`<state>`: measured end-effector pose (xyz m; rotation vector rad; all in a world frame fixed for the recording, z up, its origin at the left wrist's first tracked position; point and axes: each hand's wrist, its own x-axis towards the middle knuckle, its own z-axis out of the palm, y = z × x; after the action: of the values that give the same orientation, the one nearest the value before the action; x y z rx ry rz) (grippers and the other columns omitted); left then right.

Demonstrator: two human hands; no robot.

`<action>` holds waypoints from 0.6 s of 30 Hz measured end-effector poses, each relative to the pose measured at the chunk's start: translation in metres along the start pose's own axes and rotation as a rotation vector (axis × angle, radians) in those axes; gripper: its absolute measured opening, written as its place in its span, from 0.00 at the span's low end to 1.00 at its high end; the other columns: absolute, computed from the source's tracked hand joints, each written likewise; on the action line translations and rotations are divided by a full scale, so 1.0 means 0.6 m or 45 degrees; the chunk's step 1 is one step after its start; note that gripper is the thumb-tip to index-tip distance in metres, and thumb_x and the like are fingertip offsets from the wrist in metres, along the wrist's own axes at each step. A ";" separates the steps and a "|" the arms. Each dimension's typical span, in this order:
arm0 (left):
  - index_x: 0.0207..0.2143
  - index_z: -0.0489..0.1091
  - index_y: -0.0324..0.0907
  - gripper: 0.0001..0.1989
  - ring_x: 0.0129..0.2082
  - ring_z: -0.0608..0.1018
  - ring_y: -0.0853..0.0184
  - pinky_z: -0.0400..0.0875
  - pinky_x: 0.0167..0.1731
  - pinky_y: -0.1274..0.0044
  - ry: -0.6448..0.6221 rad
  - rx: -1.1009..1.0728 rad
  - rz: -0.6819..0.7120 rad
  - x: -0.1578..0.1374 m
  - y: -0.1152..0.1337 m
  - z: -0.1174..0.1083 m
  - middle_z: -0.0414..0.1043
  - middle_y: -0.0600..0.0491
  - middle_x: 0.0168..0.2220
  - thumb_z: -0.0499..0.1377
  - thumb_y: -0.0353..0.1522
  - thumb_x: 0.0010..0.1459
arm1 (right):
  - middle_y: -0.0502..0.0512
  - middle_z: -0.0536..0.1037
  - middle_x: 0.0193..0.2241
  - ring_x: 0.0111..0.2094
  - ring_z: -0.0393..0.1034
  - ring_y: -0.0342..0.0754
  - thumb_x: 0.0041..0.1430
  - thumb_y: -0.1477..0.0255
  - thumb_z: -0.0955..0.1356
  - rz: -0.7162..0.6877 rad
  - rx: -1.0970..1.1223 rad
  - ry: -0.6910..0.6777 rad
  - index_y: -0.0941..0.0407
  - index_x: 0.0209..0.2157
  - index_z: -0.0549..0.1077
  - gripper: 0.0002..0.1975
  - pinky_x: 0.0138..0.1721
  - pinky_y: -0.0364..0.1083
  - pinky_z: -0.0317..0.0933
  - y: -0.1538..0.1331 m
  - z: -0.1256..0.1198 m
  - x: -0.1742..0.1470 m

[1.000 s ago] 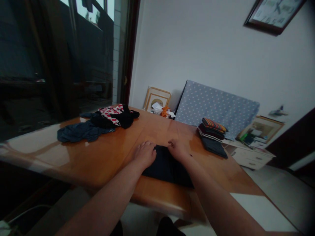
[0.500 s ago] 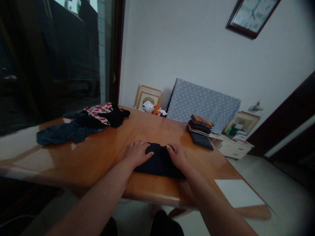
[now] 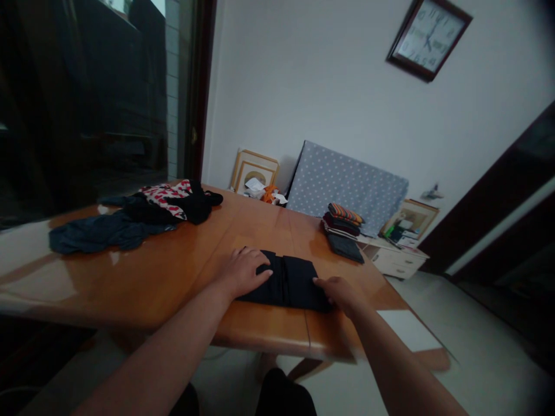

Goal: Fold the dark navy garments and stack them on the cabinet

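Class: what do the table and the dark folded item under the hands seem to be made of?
Table: apparently wood with a glossy varnish; orange-brown, reflecting window light. Dark folded item: soft matte fabric, with a fold crease; the fibre cannot be told.

Both my bare forearms reached forward from the bottom of the view, converging toward the folded black cloth (image 3: pixel 288 282). My left hand (image 3: pixel 244 270) lay palm down on the cloth's left part, fingers spread flat and pointing right. My right hand (image 3: pixel 342 293) rested at the cloth's near right corner, knuckles up, fingers curled loosely against its edge, wrist straight.
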<state>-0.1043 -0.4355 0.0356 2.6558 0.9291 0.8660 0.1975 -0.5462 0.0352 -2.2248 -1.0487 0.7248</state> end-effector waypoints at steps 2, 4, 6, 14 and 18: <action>0.45 0.77 0.51 0.13 0.54 0.71 0.58 0.58 0.56 0.65 -0.055 -0.063 0.099 -0.001 0.009 -0.003 0.77 0.52 0.47 0.57 0.42 0.62 | 0.49 0.64 0.13 0.17 0.57 0.43 0.51 0.53 0.72 0.007 0.039 -0.023 0.53 0.19 0.65 0.21 0.21 0.44 0.47 -0.002 0.003 -0.003; 0.46 0.78 0.53 0.13 0.53 0.71 0.59 0.59 0.54 0.66 -0.111 -0.105 0.161 -0.003 0.015 -0.003 0.77 0.53 0.48 0.58 0.42 0.62 | 0.47 0.63 0.14 0.17 0.55 0.42 0.49 0.57 0.73 -0.020 0.034 -0.015 0.53 0.20 0.66 0.18 0.21 0.44 0.46 -0.004 0.006 -0.004; 0.48 0.77 0.56 0.14 0.54 0.71 0.58 0.59 0.53 0.66 -0.169 -0.121 0.197 -0.004 0.016 0.001 0.76 0.53 0.51 0.58 0.43 0.62 | 0.47 0.64 0.15 0.18 0.57 0.42 0.47 0.62 0.73 -0.081 0.012 0.013 0.54 0.21 0.67 0.14 0.21 0.43 0.46 -0.005 0.008 -0.005; 0.48 0.78 0.59 0.16 0.54 0.70 0.57 0.58 0.53 0.67 -0.256 -0.085 0.190 -0.006 0.010 0.010 0.74 0.53 0.54 0.58 0.47 0.61 | 0.46 0.63 0.16 0.17 0.55 0.41 0.48 0.65 0.72 0.011 0.271 0.025 0.54 0.24 0.66 0.12 0.18 0.42 0.45 -0.012 0.012 -0.008; 0.48 0.77 0.59 0.17 0.54 0.70 0.56 0.58 0.51 0.66 -0.269 -0.078 0.187 -0.008 0.011 0.007 0.74 0.53 0.54 0.57 0.48 0.61 | 0.50 0.70 0.20 0.18 0.62 0.44 0.49 0.63 0.73 0.119 0.492 -0.073 0.55 0.30 0.69 0.12 0.17 0.41 0.50 -0.015 0.011 -0.006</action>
<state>-0.1013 -0.4436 0.0326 2.7229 0.6546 0.6150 0.1864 -0.5428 0.0376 -1.9370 -0.7583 0.9483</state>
